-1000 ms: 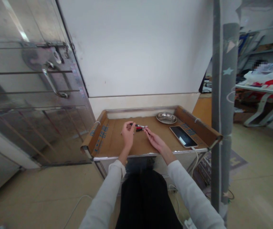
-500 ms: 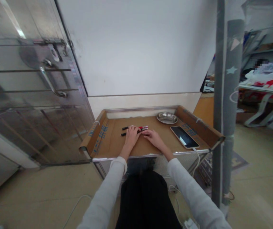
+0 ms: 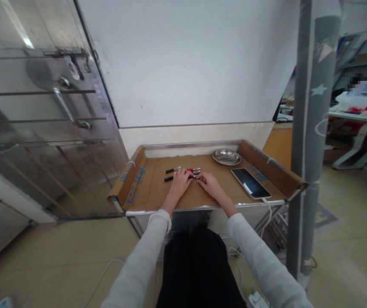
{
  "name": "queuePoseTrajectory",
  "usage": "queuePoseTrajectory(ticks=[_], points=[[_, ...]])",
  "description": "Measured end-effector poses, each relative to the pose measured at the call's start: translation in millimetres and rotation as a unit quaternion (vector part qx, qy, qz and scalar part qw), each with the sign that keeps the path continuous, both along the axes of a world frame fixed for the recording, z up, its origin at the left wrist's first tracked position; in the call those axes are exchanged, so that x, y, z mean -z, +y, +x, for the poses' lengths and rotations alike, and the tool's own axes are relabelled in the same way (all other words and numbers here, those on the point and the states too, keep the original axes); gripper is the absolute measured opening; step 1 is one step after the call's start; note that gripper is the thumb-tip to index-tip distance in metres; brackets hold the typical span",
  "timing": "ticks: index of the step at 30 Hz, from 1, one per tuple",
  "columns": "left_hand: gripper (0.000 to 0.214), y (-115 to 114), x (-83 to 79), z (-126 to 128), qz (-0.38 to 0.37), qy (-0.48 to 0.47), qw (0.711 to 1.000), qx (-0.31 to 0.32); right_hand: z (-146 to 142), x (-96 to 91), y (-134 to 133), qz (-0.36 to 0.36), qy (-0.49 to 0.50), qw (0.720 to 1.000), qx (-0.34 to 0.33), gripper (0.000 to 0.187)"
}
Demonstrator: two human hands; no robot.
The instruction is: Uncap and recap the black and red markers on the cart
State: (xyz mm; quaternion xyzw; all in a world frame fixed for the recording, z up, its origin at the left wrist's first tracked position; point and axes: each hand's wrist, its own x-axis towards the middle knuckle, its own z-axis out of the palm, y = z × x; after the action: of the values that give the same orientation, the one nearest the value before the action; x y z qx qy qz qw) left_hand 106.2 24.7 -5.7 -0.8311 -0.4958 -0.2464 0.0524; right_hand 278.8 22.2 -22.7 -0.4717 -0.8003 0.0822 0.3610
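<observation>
My left hand (image 3: pixel 181 183) rests over a black pen (image 3: pixel 168 179) on the cardboard, its fingers closed around the barrel. At the right end of the same pen, the fingertips of my right hand (image 3: pixel 209 185) are pinched together on the tip. Just behind lies another dark pen (image 3: pixel 172 170) with a silvery end. A red pen (image 3: pixel 194 170) sticks out behind my left fingers. How these two meet is hidden by the hand.
The cardboard-lined tray table (image 3: pixel 153 194) has raised side walls. A round steel dish (image 3: pixel 226 157) stands at its back right. In front of that lies a phone (image 3: pixel 250 184) with a white cable (image 3: pixel 267 216). A grey pillar (image 3: pixel 315 141) rises to the right.
My right fingertips have drawn together at the black pen's right end. The silvery end of the rear pen shows more clearly beside my left hand. The view has shifted slightly.
</observation>
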Motion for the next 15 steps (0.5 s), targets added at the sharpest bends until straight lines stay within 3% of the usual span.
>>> queuePoseTrajectory(ticks=[15], points=[[0.021,-2,-2.4,-1,0.029,0.059,0.998,0.011,-4,-13.5,-8,0.004,-0.158,0.978,0.136,0.016]])
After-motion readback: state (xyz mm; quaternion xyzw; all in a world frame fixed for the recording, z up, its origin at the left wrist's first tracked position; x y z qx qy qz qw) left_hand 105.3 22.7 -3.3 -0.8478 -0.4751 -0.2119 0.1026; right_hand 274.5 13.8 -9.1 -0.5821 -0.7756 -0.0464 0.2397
